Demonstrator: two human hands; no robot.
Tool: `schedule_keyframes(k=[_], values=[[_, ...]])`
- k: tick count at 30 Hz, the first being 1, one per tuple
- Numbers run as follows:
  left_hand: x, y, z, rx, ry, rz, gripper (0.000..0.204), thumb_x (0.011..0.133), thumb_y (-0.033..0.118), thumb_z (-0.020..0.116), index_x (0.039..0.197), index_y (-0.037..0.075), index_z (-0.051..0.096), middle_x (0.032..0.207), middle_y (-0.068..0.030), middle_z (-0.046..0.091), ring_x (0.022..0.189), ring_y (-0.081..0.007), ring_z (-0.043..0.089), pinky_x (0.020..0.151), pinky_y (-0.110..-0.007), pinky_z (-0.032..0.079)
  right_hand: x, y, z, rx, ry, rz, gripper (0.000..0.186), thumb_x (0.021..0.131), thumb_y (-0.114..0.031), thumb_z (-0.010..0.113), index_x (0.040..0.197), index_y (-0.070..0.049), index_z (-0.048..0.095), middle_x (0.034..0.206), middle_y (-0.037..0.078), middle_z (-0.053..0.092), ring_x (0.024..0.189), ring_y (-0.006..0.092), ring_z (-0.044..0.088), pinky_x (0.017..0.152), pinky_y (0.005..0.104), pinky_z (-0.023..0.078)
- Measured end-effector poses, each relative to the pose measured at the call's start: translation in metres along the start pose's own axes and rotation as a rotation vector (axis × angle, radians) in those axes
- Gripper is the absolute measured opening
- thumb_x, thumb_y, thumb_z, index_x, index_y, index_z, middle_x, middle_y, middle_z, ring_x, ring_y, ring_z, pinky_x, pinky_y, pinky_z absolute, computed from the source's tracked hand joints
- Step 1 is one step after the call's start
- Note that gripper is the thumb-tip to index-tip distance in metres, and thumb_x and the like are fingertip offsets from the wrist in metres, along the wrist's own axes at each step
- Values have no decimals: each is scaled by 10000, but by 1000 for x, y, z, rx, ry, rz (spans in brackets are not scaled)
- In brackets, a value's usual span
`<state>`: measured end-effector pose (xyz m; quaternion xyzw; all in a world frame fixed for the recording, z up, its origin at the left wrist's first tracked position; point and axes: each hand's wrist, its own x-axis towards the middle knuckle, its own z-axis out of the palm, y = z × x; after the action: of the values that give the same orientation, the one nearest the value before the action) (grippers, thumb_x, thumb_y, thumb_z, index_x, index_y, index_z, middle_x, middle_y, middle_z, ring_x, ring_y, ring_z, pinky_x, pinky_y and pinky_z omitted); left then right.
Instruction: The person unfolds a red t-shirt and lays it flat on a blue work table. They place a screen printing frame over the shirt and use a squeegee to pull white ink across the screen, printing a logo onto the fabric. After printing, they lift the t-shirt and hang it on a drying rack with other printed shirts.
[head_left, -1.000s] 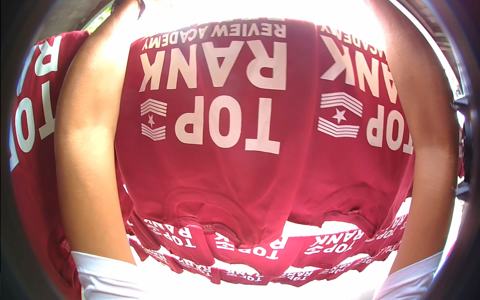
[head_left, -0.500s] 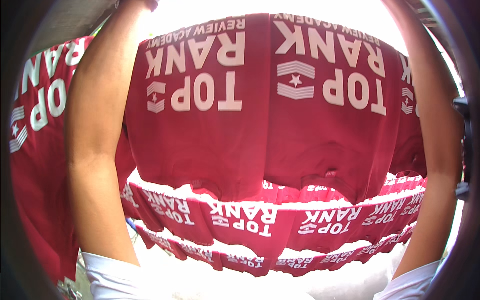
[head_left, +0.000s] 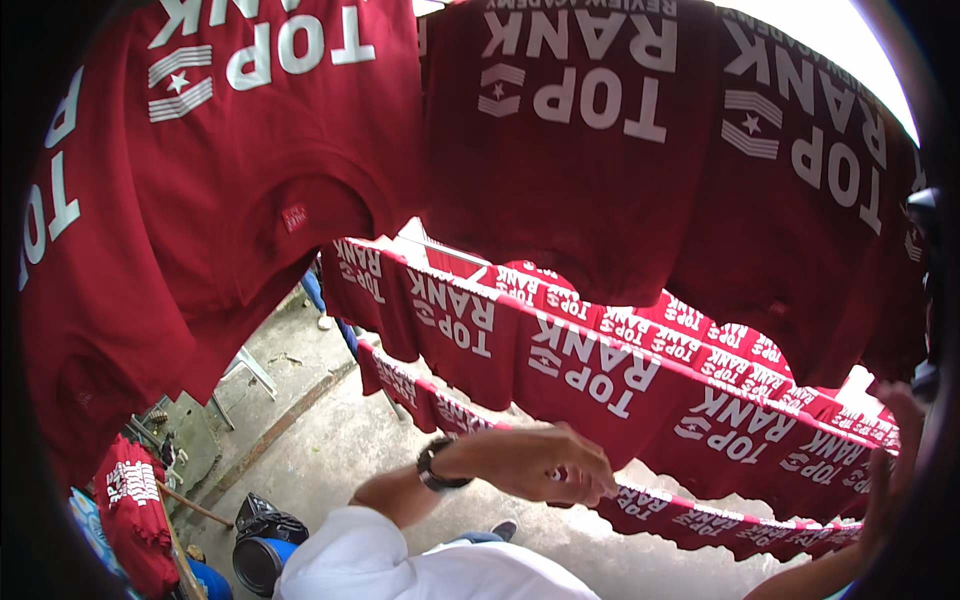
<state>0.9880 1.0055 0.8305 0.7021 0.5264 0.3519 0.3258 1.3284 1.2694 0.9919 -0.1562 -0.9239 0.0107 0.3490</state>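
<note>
Dark red T-shirts with white print [head_left: 590,150] hang upside down from a high line across the top of the view. Below them, more of the same red shirts [head_left: 580,365] are draped over lower lines that run off to the right. My left hand [head_left: 545,465], with a dark wristwatch and a white sleeve, reaches to the top edge of the lowest row of shirts [head_left: 700,515]. Its fingers are bunched together there, and a grip is not clear. My right hand [head_left: 888,465] is at the right rim beside the lower rows, dim, with fingers apart and holding nothing.
Grey concrete ground [head_left: 340,450] lies beneath the lines. At the lower left a pile of red shirts [head_left: 135,500] rests on a stand, with a round black and blue container [head_left: 262,548] next to it. A light metal frame [head_left: 245,372] stands by a step.
Both arms, raised to the high line before, have come down. The view has swung down and left, so the lower rows and the ground now show.
</note>
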Motion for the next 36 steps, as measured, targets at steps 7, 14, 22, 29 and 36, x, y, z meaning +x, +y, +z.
schedule_keyframes(k=[7, 14, 22, 29, 36], values=[[-56, -102, 60, -222, -259, -378, 522, 1090, 369, 653, 1498, 51, 590, 1247, -157, 746, 1204, -252, 696, 1041, -409, 573, -161, -13, 113, 711, -460, 618, 521, 1035, -191, 755, 1495, -35, 567, 1321, 133, 682, 1195, 213, 640, 998, 360, 531], [-103, -122, 18, -205, -293, -352, 520, 1102, 373, 636, 1512, 58, 574, 1246, -143, 750, 1174, -253, 719, 1040, -404, 574, -259, -85, 196, 844, -387, 1010, 479, 1034, -182, 748, 1471, -62, 590, 1142, 37, 685, 987, 106, 596, 868, 261, 499], [-137, -122, -2, -140, -370, -240, 501, 1102, 379, 638, 1486, 60, 604, 1266, -141, 756, 1200, -242, 715, 1036, -406, 576, -268, -169, 230, 855, -346, 1098, 458, 1038, -194, 729, 1462, -85, 594, 1183, 90, 695, 1016, 165, 612, 905, 318, 527], [-74, -163, 30, -255, -473, -235, 428, 1068, 239, 704, 1446, 45, 648, 1301, -141, 756, 1178, -223, 737, 1003, -372, 591, -283, -140, 252, 701, -323, 1101, 592, 974, -272, 804, 1466, -24, 587, 1173, 158, 752, 1064, 217, 730, 923, 358, 593], [-19, -173, 176, -358, -850, -390, 429, 1067, 208, 716, 1411, -37, 640, 1263, -157, 758, 1184, -195, 714, 996, -328, 570, -384, -188, 216, 603, -331, 1428, 704, 935, -484, 772, 1462, -51, 599, 1241, 191, 745, 1104, 332, 726, 957, 419, 559]])
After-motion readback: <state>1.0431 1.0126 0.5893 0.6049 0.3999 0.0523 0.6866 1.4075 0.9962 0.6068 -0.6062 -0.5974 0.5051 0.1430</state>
